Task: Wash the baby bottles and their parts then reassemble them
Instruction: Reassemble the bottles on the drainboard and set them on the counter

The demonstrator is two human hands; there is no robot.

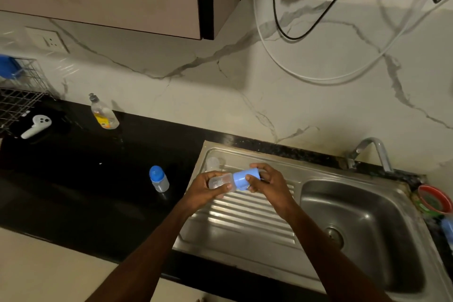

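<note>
We hold one bottle on its side above the ribbed drainboard, with both hands closed on it: our left hand wraps the clear body, thumb across the front, and our right hand curls round the blue cap at the other end. Whether the cap is going on or coming off we cannot tell from this view; either way the step looks like a twist at the joint between body and cap. To do it well, we would keep the left hand firm but not squeezing, since the thin clear wall probably flexes, and let the right hand do the turning. Keeping cap and body in one straight line should stop the thread from crossing, and we would stop as soon as it feels seated or free. Working over the drainboard is sensible, because a slipped part would land on steel and not roll off the bench. A second bottle, capped in blue, stands upright on the bench well to the left, and a small clear piece sits at the far corner of the drainboard. The soap stands further back, and the basin lies to our right under the tap.
</note>
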